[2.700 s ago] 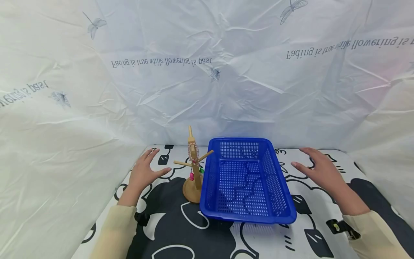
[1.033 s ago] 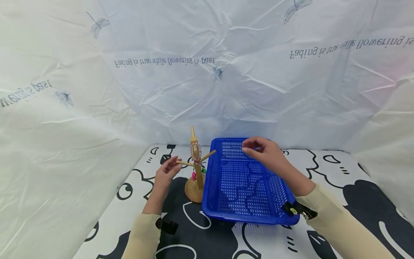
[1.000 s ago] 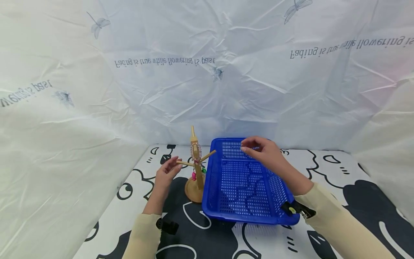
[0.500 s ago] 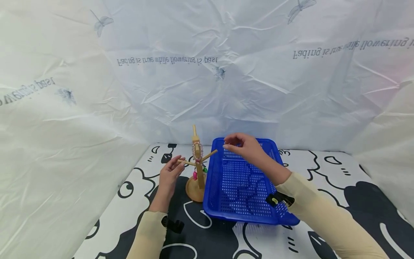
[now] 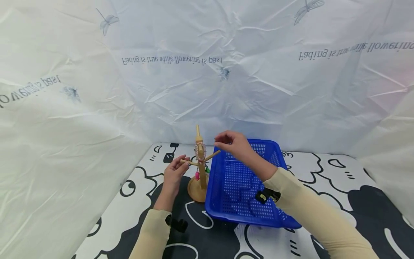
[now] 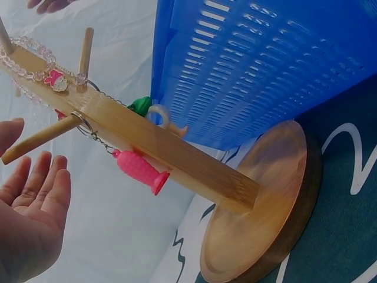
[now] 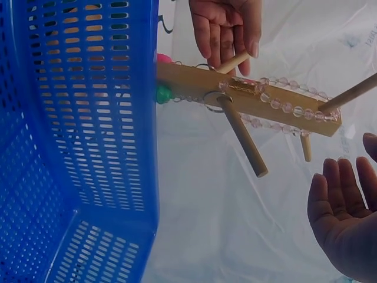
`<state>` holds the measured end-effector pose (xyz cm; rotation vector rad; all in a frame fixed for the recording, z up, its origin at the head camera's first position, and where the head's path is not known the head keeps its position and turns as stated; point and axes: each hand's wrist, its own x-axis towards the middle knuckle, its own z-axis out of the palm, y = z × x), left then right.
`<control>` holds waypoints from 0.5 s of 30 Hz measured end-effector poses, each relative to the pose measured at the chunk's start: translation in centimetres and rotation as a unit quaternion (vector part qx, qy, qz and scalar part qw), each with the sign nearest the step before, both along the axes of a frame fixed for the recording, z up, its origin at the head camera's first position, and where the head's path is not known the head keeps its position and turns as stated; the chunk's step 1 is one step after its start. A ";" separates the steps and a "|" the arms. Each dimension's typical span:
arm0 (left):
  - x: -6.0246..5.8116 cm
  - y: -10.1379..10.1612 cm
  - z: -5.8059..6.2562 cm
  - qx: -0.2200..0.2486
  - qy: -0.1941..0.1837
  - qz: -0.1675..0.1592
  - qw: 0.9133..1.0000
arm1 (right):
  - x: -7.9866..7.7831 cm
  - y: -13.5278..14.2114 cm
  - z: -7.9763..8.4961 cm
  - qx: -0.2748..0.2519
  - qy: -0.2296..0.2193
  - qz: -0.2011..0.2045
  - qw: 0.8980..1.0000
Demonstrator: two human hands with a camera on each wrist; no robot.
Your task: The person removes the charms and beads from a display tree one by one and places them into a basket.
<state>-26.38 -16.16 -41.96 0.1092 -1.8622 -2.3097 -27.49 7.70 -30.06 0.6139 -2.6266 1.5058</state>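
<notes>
A wooden stand (image 5: 203, 176) with side pegs rises from a round base. A pink clear-bead bracelet (image 7: 287, 107) with a small charm hangs near its top. From lower pegs hang a pink keychain (image 6: 140, 170) and a green keychain (image 6: 140, 106) on metal rings. My left hand (image 5: 173, 173) is around the end of the left peg (image 6: 44, 138), thumb on one side and loosely bent fingers on the other; contact is unclear. My right hand (image 5: 235, 145) hovers near the stand's upper right, above the basket's back left corner, fingers apart with nothing between them.
A blue perforated plastic basket (image 5: 255, 222) stands close against the stand's right side. Behind is a wrinkled white printed sheet (image 5: 181, 90). A black-and-white patterned cloth (image 5: 136, 196) covers the table.
My right hand has come from the right across the basket towards the stand. My left hand has moved right to the left peg. The stand and basket stay put.
</notes>
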 end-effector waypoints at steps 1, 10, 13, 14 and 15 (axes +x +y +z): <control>0.0 0.1 0.0 0.001 -0.001 0.001 1.000 | -0.1 -0.2 -0.1 -0.001 -0.001 0.001 1.000; -0.3 0.4 -0.1 0.034 -0.013 0.020 0.999 | -0.1 -1.7 -0.6 -0.009 -0.004 0.007 1.000; -0.3 0.5 -0.2 0.045 -0.013 0.025 0.999 | -0.1 -2.1 -0.9 -0.012 -0.001 0.011 1.000; -0.4 0.5 -0.2 0.049 -0.014 0.027 0.998 | -0.1 -2.2 -1.0 -0.015 -0.003 0.010 1.000; -0.4 0.6 -0.2 0.049 -0.013 0.028 0.998 | -0.1 -2.2 -1.0 -0.017 -0.004 0.008 1.000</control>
